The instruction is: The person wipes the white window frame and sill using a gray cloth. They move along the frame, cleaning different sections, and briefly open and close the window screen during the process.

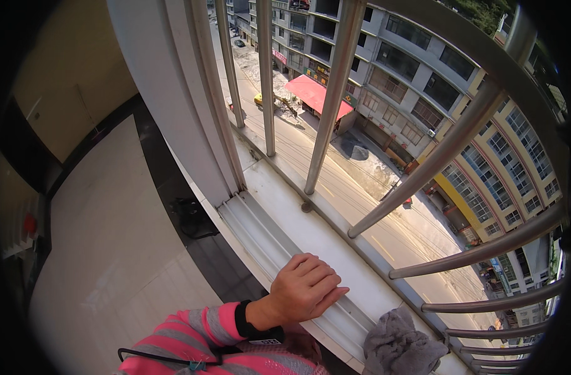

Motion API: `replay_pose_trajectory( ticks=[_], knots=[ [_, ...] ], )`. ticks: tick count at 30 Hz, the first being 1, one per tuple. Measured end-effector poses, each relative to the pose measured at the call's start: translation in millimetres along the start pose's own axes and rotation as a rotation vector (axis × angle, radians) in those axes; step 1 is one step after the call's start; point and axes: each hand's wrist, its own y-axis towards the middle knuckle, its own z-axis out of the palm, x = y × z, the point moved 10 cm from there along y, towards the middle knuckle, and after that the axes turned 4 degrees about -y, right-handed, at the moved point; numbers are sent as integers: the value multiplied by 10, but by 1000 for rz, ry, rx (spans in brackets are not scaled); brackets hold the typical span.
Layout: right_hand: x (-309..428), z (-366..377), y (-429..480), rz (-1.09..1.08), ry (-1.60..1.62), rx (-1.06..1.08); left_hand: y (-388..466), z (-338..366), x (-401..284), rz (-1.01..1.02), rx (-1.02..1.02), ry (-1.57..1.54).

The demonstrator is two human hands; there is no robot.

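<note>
My left hand [306, 288] is over the white sliding-window track [262, 234], back up and fingers curled in. Nothing shows in it, though the palm side is hidden. A black band circles the wrist below a pink and grey striped sleeve [210, 323]. To the right of this hand, a crumpled grey cloth [402, 344] lies bunched over the track and the white sill [290, 201]. My right hand is out of view; whether it is behind the cloth cannot be seen.
Metal safety bars [332, 103] rise from a rail [330, 215] along the sill's outer edge. Far below are a street [356, 197] and buildings [398, 65]. Indoors, a dark object with a cord [191, 215] lies on the floor's black border. A white window frame [173, 93] stands upright ahead.
</note>
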Motion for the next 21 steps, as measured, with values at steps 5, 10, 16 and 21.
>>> replay_pose_trajectory(
  ticks=[5, 10, 16, 21],
  knots=[
    [81, 243, 45, -50, -6, 149, 6, 6, 9, -10, 4, -4],
    [-274, 296, -9, -18, -6, -123, 2, 5, 1, 3, -8, -18],
    [-389, 289, -110, -56, -43, -176, 21, -10, -1, -2, -24, -22],
    [-310, 389, -46, -20, -42, -150, 23, -47, 14, 7, -49, -38]
  ],
)
